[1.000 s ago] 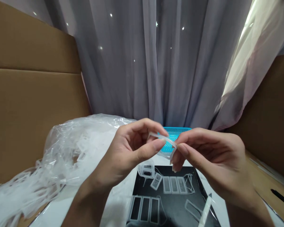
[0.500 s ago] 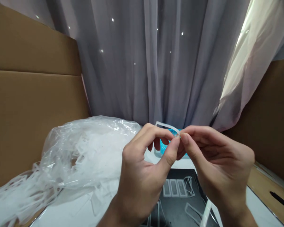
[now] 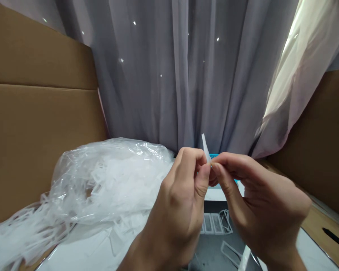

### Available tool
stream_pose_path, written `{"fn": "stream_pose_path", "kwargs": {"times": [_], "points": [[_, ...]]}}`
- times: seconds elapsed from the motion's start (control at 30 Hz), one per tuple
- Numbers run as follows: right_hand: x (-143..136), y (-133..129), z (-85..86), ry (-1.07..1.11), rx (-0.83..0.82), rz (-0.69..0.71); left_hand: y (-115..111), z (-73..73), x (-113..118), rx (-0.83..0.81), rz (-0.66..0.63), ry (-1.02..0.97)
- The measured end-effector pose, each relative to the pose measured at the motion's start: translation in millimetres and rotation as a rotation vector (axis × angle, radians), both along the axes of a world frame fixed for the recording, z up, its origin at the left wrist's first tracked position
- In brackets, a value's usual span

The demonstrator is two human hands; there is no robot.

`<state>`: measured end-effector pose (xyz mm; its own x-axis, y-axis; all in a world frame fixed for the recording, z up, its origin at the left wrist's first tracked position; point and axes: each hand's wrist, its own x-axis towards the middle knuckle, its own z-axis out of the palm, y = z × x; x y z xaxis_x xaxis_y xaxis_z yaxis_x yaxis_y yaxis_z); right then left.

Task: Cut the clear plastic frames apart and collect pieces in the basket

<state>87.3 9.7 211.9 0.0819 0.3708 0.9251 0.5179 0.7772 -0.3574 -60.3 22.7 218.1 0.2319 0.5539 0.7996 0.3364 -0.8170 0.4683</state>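
Observation:
Above a black tray (image 3: 214,246), my left hand (image 3: 177,207) and my right hand (image 3: 262,203) meet at the fingertips. Both pinch the lower end of a thin translucent white plastic strip (image 3: 205,147), which stands up nearly upright between them. The fingers hide its lower part. On the tray, several clear rectangular frames (image 3: 213,223) lie side by side in a row. A single loose frame (image 3: 231,253) rests nearer me, beside a white bar (image 3: 245,258) at the right. Behind my fingers, part of a blue perforated container (image 3: 214,155) shows.
A large clear plastic bag (image 3: 115,177) full of white plastic pieces sits at the left, with some spilling out. Cardboard walls stand at the left (image 3: 42,124) and right (image 3: 319,150). A grey curtain (image 3: 152,94) hangs behind. A black pen-like object (image 3: 336,239) lies far right.
The strip has turned from lying toward the upper left to standing almost upright. My left hand has rotated and moved slightly right, its fingers curling in more. My right hand has shifted slightly.

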Motion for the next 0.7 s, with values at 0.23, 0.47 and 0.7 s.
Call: {"fn": "stream_pose_path", "kwargs": {"times": [0.23, 0.47, 0.7], "points": [[4, 4, 1.1, -0.094, -0.073, 0.028, 1, 2.1, -3, 0.074, 0.002, 0.121], [8, -2, 2.0, 0.11, -0.281, 0.352, -4, 5.5, -7, -0.284, -0.318, -0.052], [15, 0, 6.4, 0.248, -0.443, 0.605, -5, 7.4, -7, -0.521, -0.521, -0.22]]}}
